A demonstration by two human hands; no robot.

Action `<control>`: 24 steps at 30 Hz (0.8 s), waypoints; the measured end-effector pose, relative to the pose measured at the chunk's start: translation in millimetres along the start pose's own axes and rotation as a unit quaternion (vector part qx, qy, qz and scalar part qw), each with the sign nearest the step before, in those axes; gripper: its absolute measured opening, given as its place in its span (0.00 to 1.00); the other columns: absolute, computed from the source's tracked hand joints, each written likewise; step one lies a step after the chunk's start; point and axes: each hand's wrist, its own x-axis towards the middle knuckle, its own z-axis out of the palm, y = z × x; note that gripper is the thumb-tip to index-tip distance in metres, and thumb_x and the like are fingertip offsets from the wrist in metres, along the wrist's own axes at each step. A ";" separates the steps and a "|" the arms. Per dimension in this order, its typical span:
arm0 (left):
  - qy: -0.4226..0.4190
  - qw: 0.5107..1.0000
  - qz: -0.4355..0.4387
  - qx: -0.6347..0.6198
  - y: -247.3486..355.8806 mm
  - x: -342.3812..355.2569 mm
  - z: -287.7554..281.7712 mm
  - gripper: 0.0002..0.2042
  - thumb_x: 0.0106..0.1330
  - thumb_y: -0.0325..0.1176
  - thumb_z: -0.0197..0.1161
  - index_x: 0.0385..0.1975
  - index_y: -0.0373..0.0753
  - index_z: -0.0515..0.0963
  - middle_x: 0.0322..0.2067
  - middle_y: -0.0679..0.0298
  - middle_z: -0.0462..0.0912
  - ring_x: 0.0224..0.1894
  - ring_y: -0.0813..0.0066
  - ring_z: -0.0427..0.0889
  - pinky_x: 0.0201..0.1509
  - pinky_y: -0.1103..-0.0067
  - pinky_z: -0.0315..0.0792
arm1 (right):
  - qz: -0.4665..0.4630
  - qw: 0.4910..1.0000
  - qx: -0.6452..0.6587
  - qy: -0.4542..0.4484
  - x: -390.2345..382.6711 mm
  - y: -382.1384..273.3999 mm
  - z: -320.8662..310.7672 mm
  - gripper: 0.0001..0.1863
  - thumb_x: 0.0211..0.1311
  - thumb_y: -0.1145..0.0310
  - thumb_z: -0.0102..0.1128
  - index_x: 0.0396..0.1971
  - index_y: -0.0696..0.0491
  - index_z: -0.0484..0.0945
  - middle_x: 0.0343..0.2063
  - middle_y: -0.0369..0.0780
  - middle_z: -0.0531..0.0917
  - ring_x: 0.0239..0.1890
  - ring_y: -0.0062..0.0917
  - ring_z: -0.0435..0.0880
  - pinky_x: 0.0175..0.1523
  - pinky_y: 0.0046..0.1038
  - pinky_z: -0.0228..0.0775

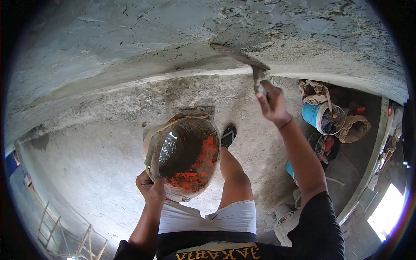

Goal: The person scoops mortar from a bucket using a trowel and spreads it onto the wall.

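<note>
My left hand (pixel 149 188) grips the rim of a round bucket (pixel 190 182) holding wet grey cement mix, with patches of red showing on its inner side. Higher up on the right, my right hand (pixel 272 104) is closed around the handle of a trowel (pixel 242 58) smeared with grey mix. The trowel's blade lies along the plastered wall (pixel 143 30), just above a pale horizontal edge, where the surface is darker and rough.
Below the wall is a stained concrete floor (pixel 86 164), with my sandalled foot (pixel 229 134) on it. At right are a blue-and-white bucket (pixel 314 115), crumpled sacks (pixel 353 130) and coiled hose (pixel 320 145) beside a low edge. A ladder-like frame (pixel 50 223) stands at lower left.
</note>
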 end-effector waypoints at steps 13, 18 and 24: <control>0.009 0.999 -0.009 -0.033 8.3 -4.1 -2.1 0.04 0.46 0.17 0.52 0.17 0.32 0.73 0.19 0.74 0.74 0.23 0.89 0.68 0.26 0.87 0.61 | 0.007 0.982 0.185 0.022 -29.8 -20.4 -56.8 0.20 0.64 0.55 0.54 0.31 0.61 0.72 0.15 0.39 0.70 0.17 0.20 0.67 0.23 0.24 0.57; 0.029 0.999 0.003 -0.030 7.6 -2.1 3.8 0.03 0.47 0.18 0.53 0.17 0.32 0.73 0.19 0.74 0.73 0.22 0.89 0.67 0.25 0.87 0.60 | 0.013 0.997 0.072 -0.031 -13.2 -8.4 -19.4 0.21 0.64 0.55 0.54 0.34 0.63 0.72 0.15 0.43 0.68 0.17 0.23 0.66 0.23 0.27 0.59; 0.022 0.999 -0.008 -0.033 13.8 -0.4 -2.8 0.03 0.48 0.18 0.53 0.16 0.33 0.72 0.18 0.73 0.73 0.22 0.89 0.67 0.25 0.87 0.59 | -0.005 0.999 0.009 0.035 6.9 8.1 -58.4 0.21 0.64 0.55 0.54 0.35 0.62 0.74 0.17 0.43 0.73 0.18 0.25 0.72 0.25 0.27 0.63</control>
